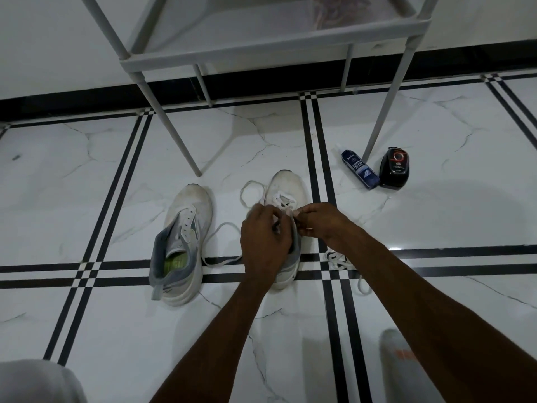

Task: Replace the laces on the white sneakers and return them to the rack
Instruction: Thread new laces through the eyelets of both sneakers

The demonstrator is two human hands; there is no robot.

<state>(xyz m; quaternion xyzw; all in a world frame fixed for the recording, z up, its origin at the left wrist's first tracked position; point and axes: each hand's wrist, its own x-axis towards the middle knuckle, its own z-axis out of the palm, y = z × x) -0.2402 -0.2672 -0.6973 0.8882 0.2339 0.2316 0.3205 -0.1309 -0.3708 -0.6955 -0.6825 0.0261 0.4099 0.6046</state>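
Here, in the head view, both hands met over the right-hand white sneaker (286, 199), which stood on the marble floor (87, 175) just in front of the grey shoe rack (261, 48). The left hand (266, 237) had its fingers curled over the eyelet area, and the right hand (322, 219) pinched what looked like a white lace (250, 193) at the upper eyelets; that lace was threaded through the lower rows and looped loose on the tile beside the toe. The left-hand sneaker (183, 242) stood apart with bare eyelets, a loose lace (220, 245) trailing on the floor between the two shoes, and another bundled lace (340, 261) lay by the right forearm. From here, I judged the lacing only partly done on one shoe. The lace tip could miss or fray at an eyelet because the fingers crowded it, the two ends could finish uneven, and an old lace could be mistaken for a new one since all lay close together. A blue sneaker-cleaner bottle (360, 170) and a black polish applicator (394, 170) lay near a rack leg. The hands hid the upper eyelets and the lace tip itself, so exactly what the left fingers gripped could not be told; the rack's top was cut off, and something blurred lay on its shelf.
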